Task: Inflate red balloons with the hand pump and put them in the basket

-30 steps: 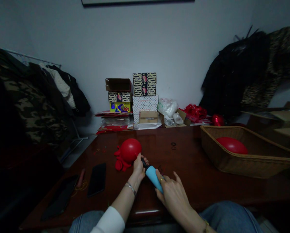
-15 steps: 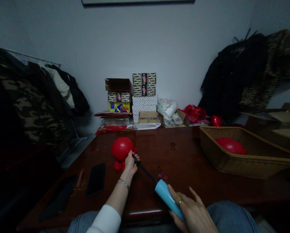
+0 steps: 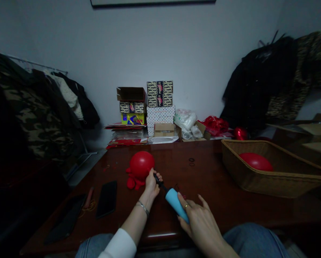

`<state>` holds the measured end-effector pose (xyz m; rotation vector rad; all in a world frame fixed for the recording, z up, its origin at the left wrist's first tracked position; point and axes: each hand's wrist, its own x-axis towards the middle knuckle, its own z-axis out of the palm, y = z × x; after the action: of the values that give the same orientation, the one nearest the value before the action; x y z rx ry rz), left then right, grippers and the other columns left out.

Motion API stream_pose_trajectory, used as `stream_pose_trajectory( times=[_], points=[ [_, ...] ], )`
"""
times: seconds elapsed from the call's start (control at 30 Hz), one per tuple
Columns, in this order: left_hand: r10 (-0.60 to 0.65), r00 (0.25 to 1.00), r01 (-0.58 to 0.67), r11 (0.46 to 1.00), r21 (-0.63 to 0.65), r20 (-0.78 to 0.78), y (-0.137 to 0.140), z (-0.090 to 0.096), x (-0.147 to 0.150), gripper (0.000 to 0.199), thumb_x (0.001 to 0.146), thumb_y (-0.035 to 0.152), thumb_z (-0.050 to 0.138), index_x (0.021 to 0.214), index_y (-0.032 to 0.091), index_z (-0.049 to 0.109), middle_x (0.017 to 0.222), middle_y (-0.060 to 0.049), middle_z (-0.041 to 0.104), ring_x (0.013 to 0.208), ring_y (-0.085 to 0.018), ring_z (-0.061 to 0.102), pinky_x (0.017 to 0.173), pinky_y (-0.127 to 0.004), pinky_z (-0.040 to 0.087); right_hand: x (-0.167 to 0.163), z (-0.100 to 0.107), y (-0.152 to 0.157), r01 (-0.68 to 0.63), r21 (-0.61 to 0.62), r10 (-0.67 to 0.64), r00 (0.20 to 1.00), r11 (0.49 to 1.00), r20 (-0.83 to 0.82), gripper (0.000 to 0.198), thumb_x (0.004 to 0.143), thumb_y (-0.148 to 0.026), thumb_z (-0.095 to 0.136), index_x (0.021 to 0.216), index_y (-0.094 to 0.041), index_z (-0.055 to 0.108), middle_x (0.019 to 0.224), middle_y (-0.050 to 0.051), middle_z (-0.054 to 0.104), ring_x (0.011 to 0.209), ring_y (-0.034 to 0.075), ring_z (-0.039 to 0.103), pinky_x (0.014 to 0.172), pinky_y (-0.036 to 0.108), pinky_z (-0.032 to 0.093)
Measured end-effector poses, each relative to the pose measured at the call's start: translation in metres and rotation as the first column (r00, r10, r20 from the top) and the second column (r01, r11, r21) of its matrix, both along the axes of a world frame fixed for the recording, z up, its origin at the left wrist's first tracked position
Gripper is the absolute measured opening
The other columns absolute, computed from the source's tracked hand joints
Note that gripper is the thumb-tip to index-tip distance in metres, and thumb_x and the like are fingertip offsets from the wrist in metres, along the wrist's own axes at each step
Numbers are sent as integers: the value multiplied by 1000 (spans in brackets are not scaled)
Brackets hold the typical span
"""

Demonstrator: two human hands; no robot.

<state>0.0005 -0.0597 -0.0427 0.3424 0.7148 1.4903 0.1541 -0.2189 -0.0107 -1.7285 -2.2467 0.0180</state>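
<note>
Left hand: the left hand (image 3: 151,181) is closed at the mouth of the red balloon (image 3: 141,165), its grip pinching the balloon neck onto the black tip of the pump.
Right hand: the right hand (image 3: 200,222) has its grip wrapped around the rear of the blue pump (image 3: 176,203), with the fingers partly spread over the barrel.
Balloon place: the balloon rests on the table (image 3: 203,179), just beyond the left hand and touching it, with small red lobes at its lower left.
Landmark: taken from the balloon, the wicker basket (image 3: 273,179) stands well apart to the right and holds 1 more red balloon (image 3: 255,161); 1 dark phone (image 3: 106,199) lies near to the lower left.
Risk, slip: if the pinch loosens during a stroke, the neck can slide off the nozzle and the air escapes.
Risk, burst: too much air can pop the balloon close to the left hand.
Risk, aim: the pump lies at an angle to the neck, so a hard push can bend the nozzle out sideways or shove the balloon along the table.
Writing: the stacked boxes (image 3: 159,107), far behind the balloon against the wall, show bold patterned print, but it is too small and dim to read.
Brands: none legible on the pump or the phone.
</note>
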Motion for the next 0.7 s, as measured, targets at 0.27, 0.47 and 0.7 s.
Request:
stream_pose_trajectory(
  times=[0.27, 0.47, 0.7],
  points=[
    [-23, 997, 21, 999, -31, -69, -8, -4, 11, 26, 82, 34, 54, 67, 18, 40, 49, 5, 41, 39, -7, 39, 40, -18, 31, -18, 4, 18, 39, -64, -38, 999, 997, 4, 58, 81, -26, 50, 137, -18, 37, 100, 10, 67, 90, 22, 62, 103, 44, 20],
    [2, 996, -5, 999, -36, -85, -2, 1, 3, 25, 84, 32, 52, 68, 18, 40, 49, 5, 38, 39, -7, 37, 38, -17, 28, -12, -1, 7, 12, -49, -14, 999, 999, -36, 58, 83, -27, 49, 138, -19, 35, 101, 9, 67, 91, 21, 62, 104, 44, 20],
    [-1, 998, 1, 1000, 0, -59, 2, 10, -12, 23, 85, 27, 49, 67, 18, 40, 49, 5, 39, 39, -6, 37, 39, -17, 29, 20, -31, -15, -82, 82, 90, 992, 993, -89, 63, 80, -22, 50, 139, -21, 30, 103, 6, 66, 89, 20, 63, 103, 47, 22]
  ],
)
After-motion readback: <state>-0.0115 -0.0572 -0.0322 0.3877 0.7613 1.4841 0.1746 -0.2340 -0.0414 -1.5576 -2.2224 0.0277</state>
